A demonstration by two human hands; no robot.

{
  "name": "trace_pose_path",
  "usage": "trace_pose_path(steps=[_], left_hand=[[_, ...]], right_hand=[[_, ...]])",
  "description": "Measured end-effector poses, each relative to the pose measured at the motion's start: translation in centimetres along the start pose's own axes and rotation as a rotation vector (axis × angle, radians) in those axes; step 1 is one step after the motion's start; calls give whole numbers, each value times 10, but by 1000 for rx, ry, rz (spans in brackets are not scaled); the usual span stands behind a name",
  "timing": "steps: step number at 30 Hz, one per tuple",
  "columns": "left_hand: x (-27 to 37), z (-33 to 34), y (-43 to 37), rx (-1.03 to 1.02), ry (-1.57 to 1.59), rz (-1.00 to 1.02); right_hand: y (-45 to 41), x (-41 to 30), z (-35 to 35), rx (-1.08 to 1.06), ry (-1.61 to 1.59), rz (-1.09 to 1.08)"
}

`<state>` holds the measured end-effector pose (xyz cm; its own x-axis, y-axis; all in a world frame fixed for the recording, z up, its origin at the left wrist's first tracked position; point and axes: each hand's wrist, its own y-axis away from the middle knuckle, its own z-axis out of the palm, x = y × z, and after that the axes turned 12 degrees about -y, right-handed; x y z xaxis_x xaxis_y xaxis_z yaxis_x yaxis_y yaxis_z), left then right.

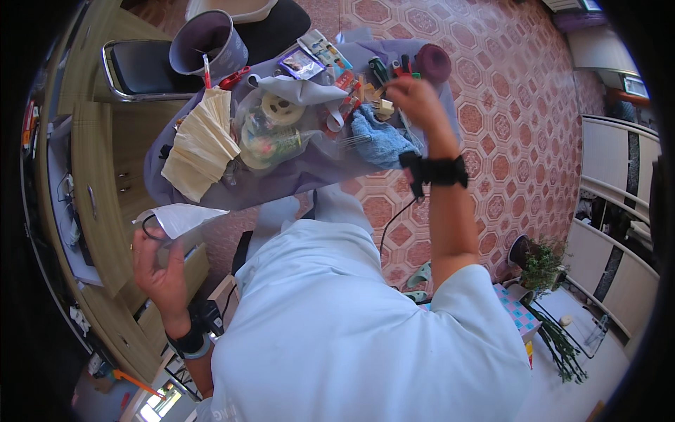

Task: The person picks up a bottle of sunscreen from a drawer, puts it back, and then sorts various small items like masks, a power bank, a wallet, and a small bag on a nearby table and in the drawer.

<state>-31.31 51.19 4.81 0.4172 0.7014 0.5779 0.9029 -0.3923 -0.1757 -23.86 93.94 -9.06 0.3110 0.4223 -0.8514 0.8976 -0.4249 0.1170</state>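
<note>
My left hand (161, 266), at the left off the near edge of the cloth-covered table (274, 182), holds a white plastic bag or sheet (184, 219) with a black loop (152, 228) at its side. Over the table's right part is my right hand (414, 100), its fingers bent near screwdriver-like handles (405, 63) and small wooden pieces (364, 89); whether it holds anything cannot be told. Below its fingers lie a cream plug-like block (385, 108) and a crumpled blue cloth (377, 137). A pleated cream fabric or paper (203, 145) lies at the left, beside a clear bag with a tape roll (283, 108).
Red-handled scissors (233, 78) and a grey bin (211, 45) are at the table's far left, by a black chair (153, 66). A maroon roll (433, 62) sits at the far right corner. An open cabinet door (92, 195) stands left. A black cable (393, 219) hangs from my right wrist.
</note>
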Motion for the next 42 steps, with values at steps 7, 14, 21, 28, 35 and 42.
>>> trace_pose_path(steps=[7,14,21,28,35,42], left_hand=[[-27,-5,-2,-17,4,-41],[-32,-2,-11,-129,-25,22],[-27,8,-18,-160,0,-7],[-40,11,-10,-208,-23,55],[-31,13,-9,-212,-30,77],[-35,4,-4,-221,-37,15]], right_hand=[[38,-4,70,175,29,108],[12,-44,94,194,-34,-62],[-20,-50,121,117,340,-449],[-1,-76,49,225,-898,-60],[18,-45,-35,433,-482,-80],[27,-8,-12,201,249,-39]])
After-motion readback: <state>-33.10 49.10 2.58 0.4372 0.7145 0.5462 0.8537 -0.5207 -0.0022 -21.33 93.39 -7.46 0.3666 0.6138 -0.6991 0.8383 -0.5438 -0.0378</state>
